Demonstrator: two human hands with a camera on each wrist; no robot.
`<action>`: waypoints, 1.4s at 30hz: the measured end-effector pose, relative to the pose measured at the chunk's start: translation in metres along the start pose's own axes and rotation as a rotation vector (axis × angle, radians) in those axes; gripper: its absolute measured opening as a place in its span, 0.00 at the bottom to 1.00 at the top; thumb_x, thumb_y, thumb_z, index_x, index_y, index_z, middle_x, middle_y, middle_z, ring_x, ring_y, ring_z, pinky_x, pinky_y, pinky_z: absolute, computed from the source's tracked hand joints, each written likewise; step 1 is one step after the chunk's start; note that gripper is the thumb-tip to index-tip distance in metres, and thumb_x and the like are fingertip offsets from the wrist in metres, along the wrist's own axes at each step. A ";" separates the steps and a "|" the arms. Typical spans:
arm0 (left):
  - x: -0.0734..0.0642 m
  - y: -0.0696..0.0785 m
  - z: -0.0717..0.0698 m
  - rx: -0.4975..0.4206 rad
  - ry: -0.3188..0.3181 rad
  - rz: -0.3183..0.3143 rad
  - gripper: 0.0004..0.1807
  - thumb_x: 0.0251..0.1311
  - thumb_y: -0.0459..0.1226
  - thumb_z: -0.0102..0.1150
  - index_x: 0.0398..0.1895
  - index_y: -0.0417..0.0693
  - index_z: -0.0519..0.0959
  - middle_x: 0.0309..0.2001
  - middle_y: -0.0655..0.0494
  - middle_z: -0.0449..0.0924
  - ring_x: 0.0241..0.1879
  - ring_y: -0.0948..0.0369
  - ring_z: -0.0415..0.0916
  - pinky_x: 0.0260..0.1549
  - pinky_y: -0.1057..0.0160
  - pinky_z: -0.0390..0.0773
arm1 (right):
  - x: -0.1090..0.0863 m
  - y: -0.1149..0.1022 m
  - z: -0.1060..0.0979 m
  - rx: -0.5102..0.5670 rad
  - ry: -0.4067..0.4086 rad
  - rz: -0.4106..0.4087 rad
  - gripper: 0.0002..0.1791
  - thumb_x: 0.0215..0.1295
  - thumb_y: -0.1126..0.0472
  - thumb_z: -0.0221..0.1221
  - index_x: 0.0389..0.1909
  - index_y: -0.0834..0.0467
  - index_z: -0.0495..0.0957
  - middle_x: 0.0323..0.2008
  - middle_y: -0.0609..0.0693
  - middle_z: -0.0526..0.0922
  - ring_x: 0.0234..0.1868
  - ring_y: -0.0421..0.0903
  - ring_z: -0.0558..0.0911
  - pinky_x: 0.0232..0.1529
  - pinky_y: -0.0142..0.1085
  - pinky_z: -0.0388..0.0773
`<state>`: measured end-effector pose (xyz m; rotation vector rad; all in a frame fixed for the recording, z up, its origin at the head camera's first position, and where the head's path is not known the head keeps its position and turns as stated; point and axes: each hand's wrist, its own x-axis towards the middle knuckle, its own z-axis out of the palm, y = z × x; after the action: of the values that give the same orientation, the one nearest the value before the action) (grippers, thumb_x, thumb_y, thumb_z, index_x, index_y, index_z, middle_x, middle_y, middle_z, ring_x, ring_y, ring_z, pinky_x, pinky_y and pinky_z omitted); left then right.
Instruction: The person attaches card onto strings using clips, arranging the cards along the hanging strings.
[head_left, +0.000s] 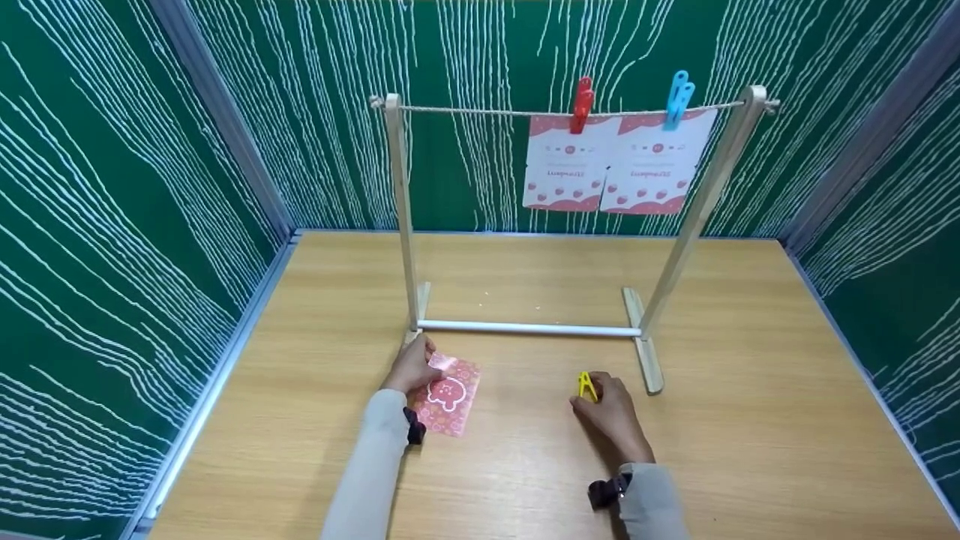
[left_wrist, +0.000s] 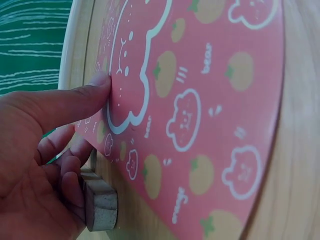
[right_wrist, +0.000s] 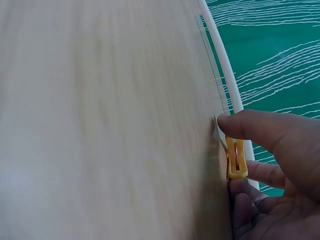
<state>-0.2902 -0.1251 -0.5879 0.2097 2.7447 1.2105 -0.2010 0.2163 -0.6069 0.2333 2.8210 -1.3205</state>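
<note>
My left hand (head_left: pixel 412 366) pinches the left edge of a pink card (head_left: pixel 457 411) printed with a bear face. In the left wrist view the thumb lies over the printed side of the card (left_wrist: pixel 220 120), with the other fingers partly hidden behind it. Over to the right, my right hand (head_left: pixel 613 411) holds a yellow clothespin (head_left: pixel 585 385) just above the table. The right wrist view shows the clothespin (right_wrist: pixel 237 159) between thumb and fingers. Beyond both hands, a red clothespin (head_left: pixel 581 105) and a blue clothespin (head_left: pixel 679 99) fasten two strawberry-printed cards (head_left: pixel 564 161) to a string.
The string (head_left: pixel 472 112) runs between two wooden posts (head_left: pixel 402 217), joined low down by a white bar (head_left: pixel 525 328). The stand's right foot (head_left: pixel 649 366) lies just beyond my right hand. Green panels with white lines (head_left: pixel 112 195) enclose the wooden table (head_left: pixel 750 420).
</note>
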 end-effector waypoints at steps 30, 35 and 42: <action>0.000 -0.002 0.001 -0.005 0.001 0.006 0.26 0.35 0.29 0.73 0.39 0.35 0.70 0.32 0.46 0.73 0.33 0.57 0.66 0.36 0.62 0.69 | 0.001 -0.001 -0.006 0.103 0.004 0.091 0.22 0.54 0.60 0.64 0.49 0.67 0.78 0.40 0.59 0.80 0.40 0.50 0.76 0.40 0.34 0.71; 0.001 -0.004 0.001 0.000 0.002 0.022 0.26 0.35 0.29 0.73 0.40 0.35 0.70 0.32 0.46 0.73 0.32 0.57 0.66 0.35 0.62 0.69 | 0.001 -0.002 -0.007 0.140 0.004 0.094 0.22 0.55 0.61 0.62 0.50 0.68 0.79 0.41 0.60 0.81 0.41 0.49 0.76 0.41 0.33 0.72; 0.002 -0.003 0.000 -0.012 0.003 0.010 0.27 0.36 0.28 0.74 0.40 0.34 0.70 0.31 0.48 0.72 0.32 0.58 0.67 0.34 0.62 0.70 | 0.003 -0.001 -0.007 0.144 -0.003 0.124 0.22 0.56 0.61 0.61 0.50 0.70 0.78 0.42 0.60 0.81 0.41 0.50 0.76 0.40 0.32 0.71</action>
<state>-0.2925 -0.1263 -0.5904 0.2212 2.7412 1.2307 -0.2039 0.2214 -0.6021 0.4017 2.6614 -1.4955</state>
